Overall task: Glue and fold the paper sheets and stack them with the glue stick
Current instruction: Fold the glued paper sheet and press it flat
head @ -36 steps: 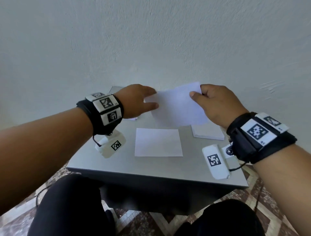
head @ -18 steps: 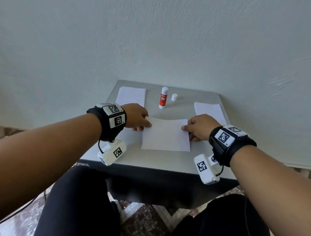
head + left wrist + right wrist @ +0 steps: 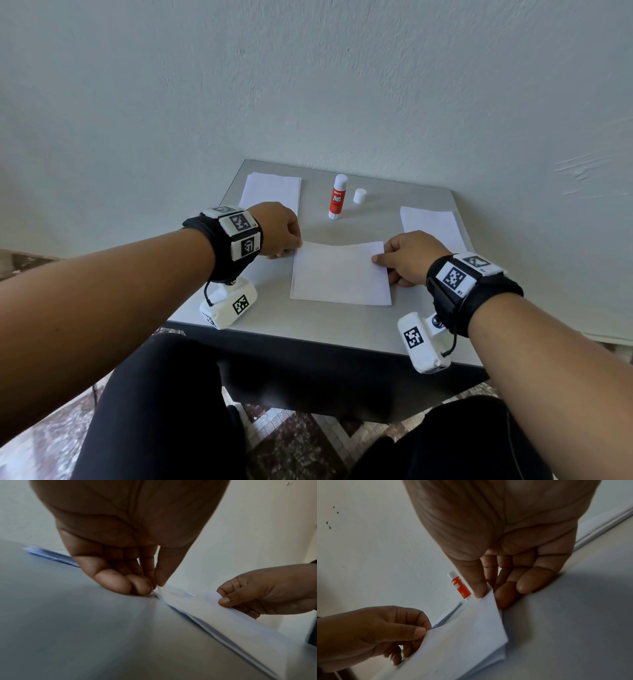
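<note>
Centre of the head view: the sheet (image 3: 340,274) lies mid-table, and you hold it at both far corners. Your left hand (image 3: 279,229) pinches the upper-left corner, thumb on top and fingertips (image 3: 137,586) bunched beneath, touching the table (image 3: 308,329). Your right hand (image 3: 407,257) pinches the upper-right corner, thumb above, index below, the other fingers curled down to the tabletop.

Both wrist views show the near edge as doubled layers, so this reads as the top half being folded down toward you. The far edge sags between your hands. Likely reason for holding at two corners: it lets you square the upper layer over the lower before you let it drop and crease it.

Glue stick (image 3: 337,197) stands upright at upper centre, uncapped, its cap (image 3: 359,196) just beside it to the right. Both sit well apart from the sheet, presumably parked out of the fold's way but within reach.

Paper pile (image 3: 270,193) at upper left, partly behind your left hand. Second pile (image 3: 433,224) at centre right, just beyond your right hand. I cannot tell which is blank stock and which is finished work.
</note>
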